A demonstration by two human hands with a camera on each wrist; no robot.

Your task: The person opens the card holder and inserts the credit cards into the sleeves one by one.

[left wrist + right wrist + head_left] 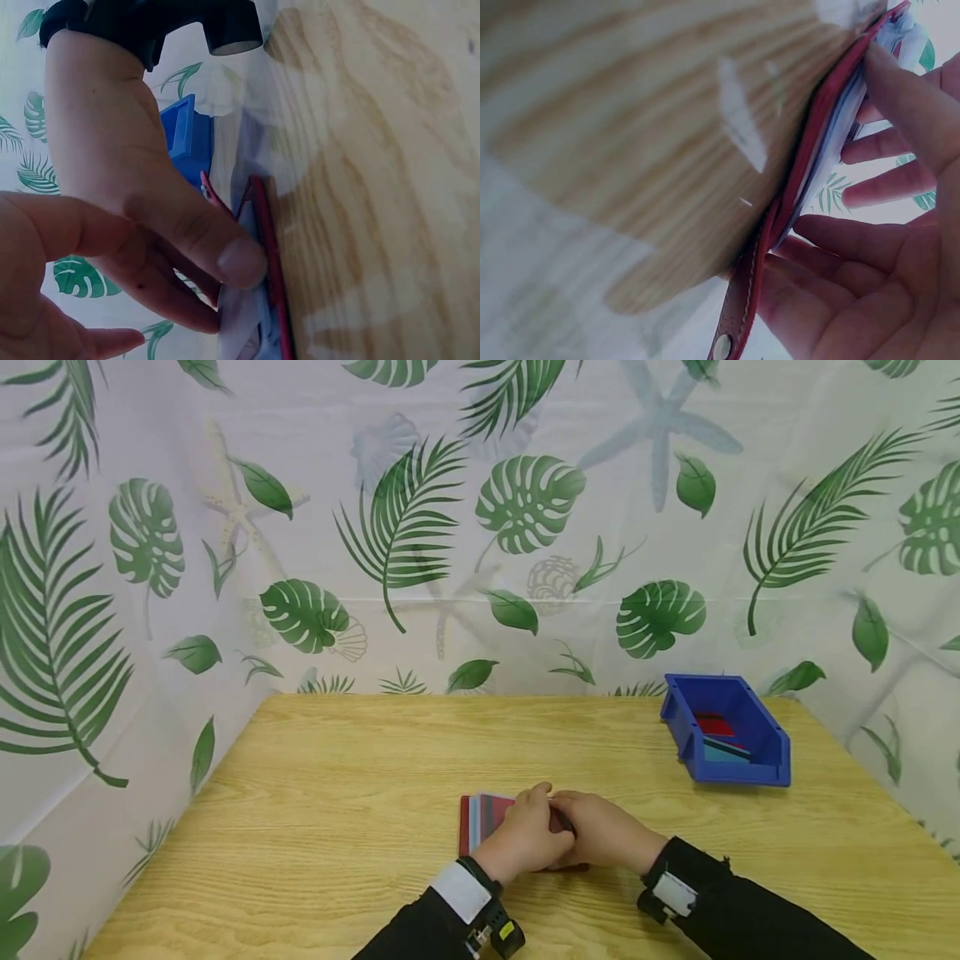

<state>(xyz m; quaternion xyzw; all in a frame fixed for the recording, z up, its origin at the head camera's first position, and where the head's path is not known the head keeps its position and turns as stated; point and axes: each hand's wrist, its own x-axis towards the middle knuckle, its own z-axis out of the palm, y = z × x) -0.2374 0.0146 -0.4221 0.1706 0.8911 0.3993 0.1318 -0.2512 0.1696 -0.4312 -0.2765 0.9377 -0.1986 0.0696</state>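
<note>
A red card holder (464, 827) lies spread on the wooden table, its clear sleeves (491, 814) stacked over the left part. My left hand (528, 835) grips it near the middle, covering much of the sleeves. From the right, my right hand (603, 831) meets it and holds the same spot, its fingertips partly behind the left hand. The left wrist view has the right thumb (241, 261) pressed on the sleeve edges above the red cover (271, 255). A stitched strap (744, 300) with a metal snap extends from the holder in the right wrist view.
Toward the back right of the table (360, 777) stands a blue bin (750, 773) with red and light-blue flat items (724, 750) inside. A leaf-print cloth (450, 610) hangs behind the table and along both sides.
</note>
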